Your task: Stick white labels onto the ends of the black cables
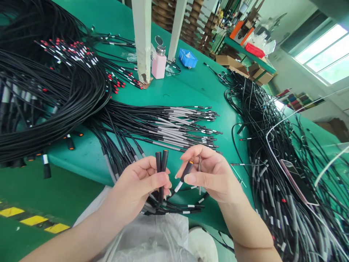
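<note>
Two black cable connectors [164,160] stand side by side, pinched between the thumb and fingers of my left hand [140,182]. My right hand [214,178] grips a single black connector [187,170] with an orange end and a white label on its cable. A thin metal tool [199,167], perhaps tweezers or scissors, is tucked among that hand's fingers; its exact kind is partly hidden. Below both hands, several black cables with white labels [188,212] lie over my lap at the table edge. Just beyond is a fanned bundle of cables with grey ribbed sleeves [171,131].
Large coils of black cable [54,120] fill the left of the green table [191,91]. Another cable heap [272,174] lies at right, with a phone [298,182] on it. A pink pump bottle [159,65] and blue bin [188,58] stand near a white post [142,40].
</note>
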Motion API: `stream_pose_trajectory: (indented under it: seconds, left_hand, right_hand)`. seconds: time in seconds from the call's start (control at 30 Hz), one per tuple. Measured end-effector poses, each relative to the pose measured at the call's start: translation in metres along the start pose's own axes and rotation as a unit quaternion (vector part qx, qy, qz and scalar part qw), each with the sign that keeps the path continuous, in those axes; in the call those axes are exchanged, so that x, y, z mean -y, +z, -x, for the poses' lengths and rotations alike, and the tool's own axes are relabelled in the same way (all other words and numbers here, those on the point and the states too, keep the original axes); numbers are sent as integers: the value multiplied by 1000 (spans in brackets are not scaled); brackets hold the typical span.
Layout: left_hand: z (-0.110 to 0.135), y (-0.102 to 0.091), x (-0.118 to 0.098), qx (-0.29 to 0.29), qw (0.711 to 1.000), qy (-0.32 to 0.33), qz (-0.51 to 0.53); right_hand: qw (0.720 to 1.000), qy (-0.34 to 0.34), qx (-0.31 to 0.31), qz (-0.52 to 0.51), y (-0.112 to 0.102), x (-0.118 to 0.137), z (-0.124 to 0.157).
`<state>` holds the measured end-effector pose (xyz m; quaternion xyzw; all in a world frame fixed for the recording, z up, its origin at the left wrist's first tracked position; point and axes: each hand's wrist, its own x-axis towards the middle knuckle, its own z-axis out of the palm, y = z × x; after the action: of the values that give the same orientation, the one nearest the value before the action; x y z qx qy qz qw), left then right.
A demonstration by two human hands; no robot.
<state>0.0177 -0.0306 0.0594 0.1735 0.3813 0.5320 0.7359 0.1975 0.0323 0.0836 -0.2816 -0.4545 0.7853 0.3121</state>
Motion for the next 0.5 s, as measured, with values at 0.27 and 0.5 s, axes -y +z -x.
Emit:
stream_pose_trajectory:
  seconds: [0.27, 0.5]
  left_hand:
    - [2, 0, -1, 4, 1000, 2, -8]
    - [2, -1, -1, 20, 999, 12, -29]
  right_hand:
    - [998, 20, -48, 18, 3, -2, -1]
    - [998, 23, -50, 35, 2, -1, -1]
